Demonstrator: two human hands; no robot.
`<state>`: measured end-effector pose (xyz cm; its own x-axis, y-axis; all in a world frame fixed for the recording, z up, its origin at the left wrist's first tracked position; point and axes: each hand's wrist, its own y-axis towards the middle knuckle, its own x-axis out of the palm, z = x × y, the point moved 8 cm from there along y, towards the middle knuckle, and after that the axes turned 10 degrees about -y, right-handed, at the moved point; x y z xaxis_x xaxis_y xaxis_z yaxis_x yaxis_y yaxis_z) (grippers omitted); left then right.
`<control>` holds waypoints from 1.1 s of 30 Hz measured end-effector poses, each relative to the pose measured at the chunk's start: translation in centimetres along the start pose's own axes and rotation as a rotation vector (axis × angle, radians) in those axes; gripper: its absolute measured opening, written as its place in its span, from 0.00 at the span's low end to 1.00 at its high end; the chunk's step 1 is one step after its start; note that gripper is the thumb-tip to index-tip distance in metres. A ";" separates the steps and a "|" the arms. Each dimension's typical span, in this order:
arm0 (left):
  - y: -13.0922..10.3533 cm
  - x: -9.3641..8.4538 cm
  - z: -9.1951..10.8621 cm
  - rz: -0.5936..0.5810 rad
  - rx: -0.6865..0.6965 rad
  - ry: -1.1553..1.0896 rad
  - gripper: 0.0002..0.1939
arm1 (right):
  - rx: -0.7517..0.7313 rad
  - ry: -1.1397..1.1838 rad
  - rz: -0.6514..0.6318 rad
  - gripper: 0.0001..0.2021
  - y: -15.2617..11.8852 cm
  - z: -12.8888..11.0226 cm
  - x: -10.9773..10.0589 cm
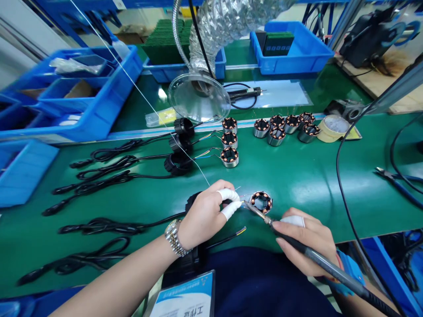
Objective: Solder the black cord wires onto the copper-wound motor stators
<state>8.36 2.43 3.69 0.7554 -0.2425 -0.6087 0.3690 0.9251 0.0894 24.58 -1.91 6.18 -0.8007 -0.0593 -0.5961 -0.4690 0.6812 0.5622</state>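
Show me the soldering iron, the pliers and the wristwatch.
Soldering iron (317, 259): head view, on its dark handle.
Pliers (403, 188): head view, at the right edge, on a blue handle.
Wristwatch (176, 241): head view, on its metal band.

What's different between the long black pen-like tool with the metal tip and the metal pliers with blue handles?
The black soldering iron is held in the right hand; the blue-handled metal pliers lie on the green tabletop. The iron is one long rod, but the pliers have two handles. Both have metal ends.
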 end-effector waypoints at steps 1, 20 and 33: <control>0.0 0.0 0.0 -0.002 -0.004 -0.001 0.04 | -0.003 0.008 0.006 0.22 0.0 0.0 -0.1; 0.1 0.2 -0.4 -0.016 -0.027 -0.001 0.04 | 0.017 0.026 0.048 0.22 -0.2 0.1 -1.1; 0.1 0.0 -0.2 0.004 -0.014 -0.009 0.04 | 0.000 0.022 0.019 0.20 0.2 0.1 -0.4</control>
<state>8.29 2.63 3.51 0.7616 -0.2418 -0.6012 0.3587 0.9300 0.0804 24.88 -1.66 6.47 -0.8175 -0.0620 -0.5726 -0.4532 0.6826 0.5732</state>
